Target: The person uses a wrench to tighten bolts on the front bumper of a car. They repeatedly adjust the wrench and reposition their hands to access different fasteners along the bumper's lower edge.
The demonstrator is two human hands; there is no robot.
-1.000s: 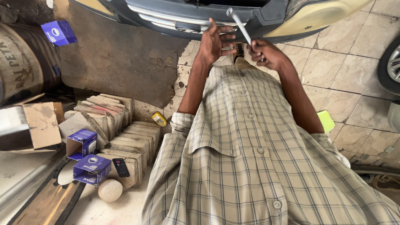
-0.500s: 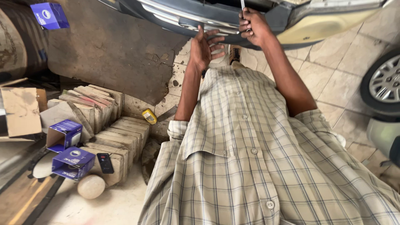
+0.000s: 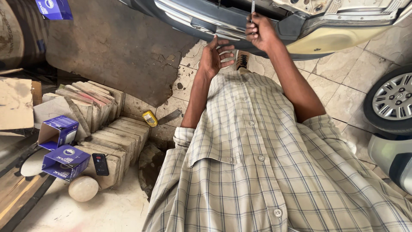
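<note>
The right hand [image 3: 259, 31] is clenched around a thin metal tool [image 3: 252, 6], possibly a screwdriver, whose shaft rises into the car's front end beside the bumper [image 3: 206, 21]. The left hand [image 3: 214, 58] is open, fingers spread, just below the bumper's edge. Blue cardboard boxes [image 3: 64, 160] lie on stacked paving slabs [image 3: 118, 141], well apart.

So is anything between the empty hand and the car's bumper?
Nothing visible. The left hand is open just below the grey bumper with only air between. The right hand grips a thin metal tool at the bumper.
</note>
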